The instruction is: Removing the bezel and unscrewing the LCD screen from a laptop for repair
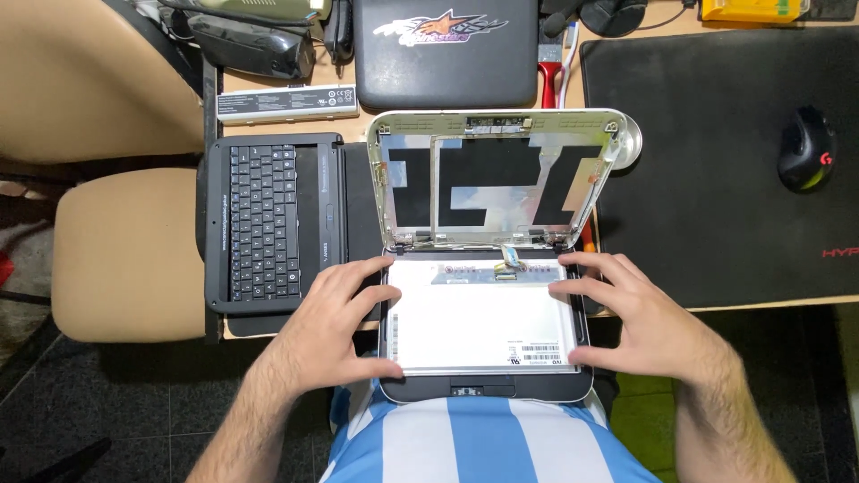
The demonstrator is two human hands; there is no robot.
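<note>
A small opened laptop [488, 389] rests at the desk's front edge, partly over my lap. Its bare lid shell [497, 179] stands upright, showing silver foil and black tape inside. A loose screen panel [479, 317] lies face down on the laptop base, white back up, with a thin flat cable [512, 258] at its top edge near the hinge. My left hand [331, 326] rests on the panel's left edge, thumb at its lower left corner. My right hand [640, 317] presses on the panel's right edge, fingers spread, thumb at the lower right corner.
A second black netbook base with keyboard [268, 224] lies to the left. A white battery pack [288, 102] and a black case [445, 49] sit behind. A black mouse pad [716, 215] with a mouse [805, 149] lies right. A beige chair [125, 250] stands left.
</note>
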